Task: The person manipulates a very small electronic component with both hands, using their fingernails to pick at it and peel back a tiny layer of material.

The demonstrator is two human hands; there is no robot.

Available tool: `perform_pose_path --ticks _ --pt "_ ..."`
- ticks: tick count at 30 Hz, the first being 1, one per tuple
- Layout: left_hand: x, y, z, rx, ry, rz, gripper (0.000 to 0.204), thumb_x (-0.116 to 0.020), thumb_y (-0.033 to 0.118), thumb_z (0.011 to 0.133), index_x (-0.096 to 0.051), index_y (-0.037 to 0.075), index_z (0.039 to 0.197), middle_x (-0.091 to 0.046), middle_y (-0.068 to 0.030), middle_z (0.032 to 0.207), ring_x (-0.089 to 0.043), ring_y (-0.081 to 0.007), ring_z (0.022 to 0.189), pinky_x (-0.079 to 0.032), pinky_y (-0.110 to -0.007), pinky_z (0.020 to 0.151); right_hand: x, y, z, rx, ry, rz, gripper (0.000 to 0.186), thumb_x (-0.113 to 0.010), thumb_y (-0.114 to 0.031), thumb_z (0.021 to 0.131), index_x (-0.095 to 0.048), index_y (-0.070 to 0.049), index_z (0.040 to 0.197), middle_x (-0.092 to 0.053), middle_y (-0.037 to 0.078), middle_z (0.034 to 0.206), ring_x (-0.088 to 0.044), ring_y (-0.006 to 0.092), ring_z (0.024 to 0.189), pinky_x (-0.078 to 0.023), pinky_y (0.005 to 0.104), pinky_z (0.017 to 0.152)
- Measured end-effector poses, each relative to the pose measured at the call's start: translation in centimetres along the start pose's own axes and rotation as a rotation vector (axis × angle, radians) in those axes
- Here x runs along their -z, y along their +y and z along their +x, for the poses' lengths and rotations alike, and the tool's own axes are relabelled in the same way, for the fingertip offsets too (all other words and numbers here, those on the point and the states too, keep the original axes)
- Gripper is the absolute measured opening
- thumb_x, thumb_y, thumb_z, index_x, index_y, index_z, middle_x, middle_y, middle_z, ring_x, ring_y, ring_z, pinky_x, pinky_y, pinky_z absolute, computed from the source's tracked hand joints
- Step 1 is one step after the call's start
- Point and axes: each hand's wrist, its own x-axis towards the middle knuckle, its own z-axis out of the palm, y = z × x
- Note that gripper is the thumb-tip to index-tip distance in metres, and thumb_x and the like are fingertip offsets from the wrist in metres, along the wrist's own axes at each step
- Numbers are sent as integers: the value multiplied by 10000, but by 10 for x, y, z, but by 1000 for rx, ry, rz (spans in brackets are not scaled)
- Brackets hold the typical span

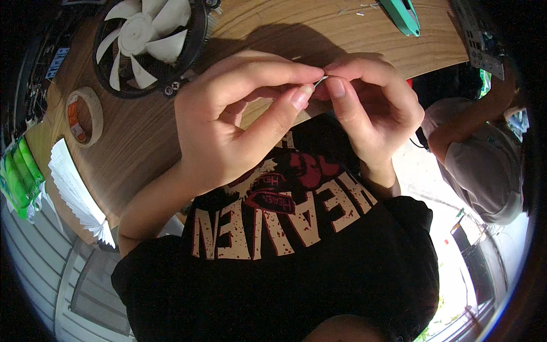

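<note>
My left hand (219, 117) and my right hand (373, 100) meet over the near edge of the wooden table, in front of my chest. Between their fingertips is a thin, pale, wire-like piece (320, 80), too small to name surely. My left thumb and index finger close on one end of it. The right thumb and index finger pinch the other end, their tips nearly touching the left ones. The remaining fingers of both hands curl inward, partly hidden.
A white-bladed cooling fan (137, 35) in a black frame lies at the far left. Near it are a tape roll (85, 117), a pleated paper (77, 182) and a green packet (21, 176). A teal tool (402, 18) lies far right. Another person (484, 165) sits at right.
</note>
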Motion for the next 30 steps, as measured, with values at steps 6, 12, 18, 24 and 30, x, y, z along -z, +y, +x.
perform_pose_path --ticks 6,12,18,24,30 --pt "-6 -3 0 -47 16 -79 150 -542 -24 833 -588 -60 971 -589 -123 898 -598 -127 742 -497 -213 660 1 0 -1 -19 5 20 110 -678 19 717 -635 37 817 -632 91 764 -607 100 633 -478 187 552" --pt "-7 2 -1 102 58 -122 114 -526 31 860 -592 -49 905 -597 -92 784 -575 -111 709 -468 -213 619 3 -1 0 -8 -66 40 104 -677 13 731 -638 37 824 -633 80 777 -615 90 655 -485 185 567" --pt "-10 4 -2 179 89 -183 159 -486 71 885 -594 -46 877 -599 -85 762 -537 -105 654 -435 -224 621 4 0 0 -24 -93 74 112 -673 15 736 -636 37 840 -631 78 784 -605 85 653 -479 184 583" --pt "-9 3 -3 189 79 -180 174 -463 69 892 -591 -50 897 -591 -92 761 -538 -115 666 -438 -231 626 5 6 0 31 -95 82 113 -670 24 738 -634 38 844 -624 76 789 -589 81 656 -463 186 587" --pt "-7 0 1 67 63 -118 156 -461 36 881 -564 -52 960 -590 -92 804 -547 -116 690 -455 -240 667 2 3 -3 -77 -64 150 121 -672 26 738 -633 36 853 -621 79 800 -587 79 661 -458 182 584"
